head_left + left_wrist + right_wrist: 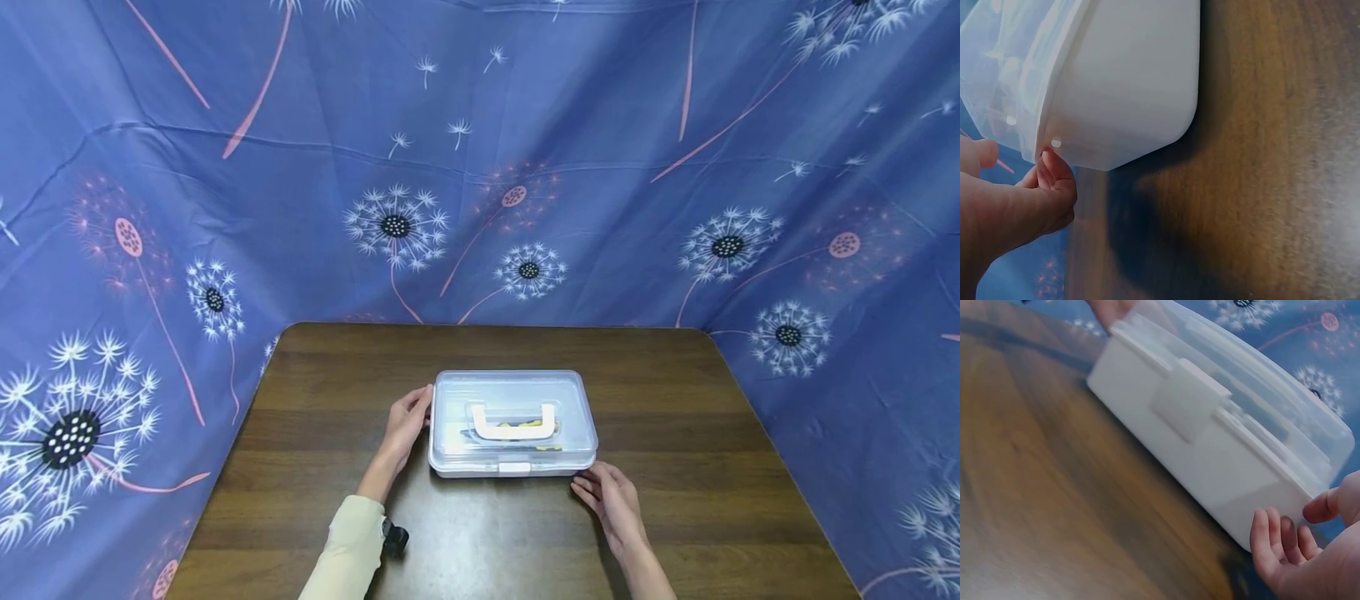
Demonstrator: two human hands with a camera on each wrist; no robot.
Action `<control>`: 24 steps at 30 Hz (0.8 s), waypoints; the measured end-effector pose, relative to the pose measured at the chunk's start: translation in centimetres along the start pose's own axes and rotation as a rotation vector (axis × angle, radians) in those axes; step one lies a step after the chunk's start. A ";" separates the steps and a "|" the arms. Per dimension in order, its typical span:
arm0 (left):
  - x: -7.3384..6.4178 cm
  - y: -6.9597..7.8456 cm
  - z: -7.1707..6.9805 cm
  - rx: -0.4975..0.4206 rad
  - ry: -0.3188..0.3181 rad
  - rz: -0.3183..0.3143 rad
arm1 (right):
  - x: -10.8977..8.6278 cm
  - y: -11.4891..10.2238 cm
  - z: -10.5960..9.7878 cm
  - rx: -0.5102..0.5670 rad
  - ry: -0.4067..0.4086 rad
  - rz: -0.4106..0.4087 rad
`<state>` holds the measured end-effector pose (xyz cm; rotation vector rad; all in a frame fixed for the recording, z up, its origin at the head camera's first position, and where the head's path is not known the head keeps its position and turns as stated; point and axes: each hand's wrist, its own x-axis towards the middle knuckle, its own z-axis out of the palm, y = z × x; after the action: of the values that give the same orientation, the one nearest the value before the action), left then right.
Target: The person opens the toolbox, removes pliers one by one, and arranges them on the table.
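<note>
A plastic storage box point(457, 417) with a clear lid and white base sits on the wooden table, its lid closed. On top lies a folded white handle point(513, 432), and a white latch point(1190, 400) fastens the front. Yellow and dark items show through the lid, their kind unclear. My left hand point(405, 423) holds the box's left end, its curled fingers point(1057, 172) right under the lid rim. At the front right corner, my right hand point(615, 504) grips the box, thumb by the end and bent fingers point(1263, 540) against the front wall.
The brown wooden table point(712, 500) extends around the box on every side. Blue cloth point(600, 108) with a dandelion print hangs behind it and along both sides. A dark wrist device point(394, 537) sits at the left sleeve.
</note>
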<state>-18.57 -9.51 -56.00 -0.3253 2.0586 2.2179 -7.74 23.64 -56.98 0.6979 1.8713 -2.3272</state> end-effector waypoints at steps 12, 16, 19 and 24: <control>0.8 -0.2 0.2 -0.010 0.017 0.027 | -2.7 1.3 4.4 -0.109 -0.209 0.076; 0.8 -0.4 0.2 -0.028 0.005 0.048 | -2.5 1.6 5.7 -0.126 -0.311 0.101; 0.8 -0.5 0.1 -0.038 -0.007 0.056 | -2.0 2.1 6.3 -0.117 -0.310 0.108; 0.6 -0.5 0.2 -0.048 -0.032 0.062 | -1.3 2.9 6.3 -0.119 -0.260 0.098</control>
<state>-19.07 -9.34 -56.56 -0.2315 2.0292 2.2957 -7.45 16.68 -58.16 0.4386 1.7985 -2.1107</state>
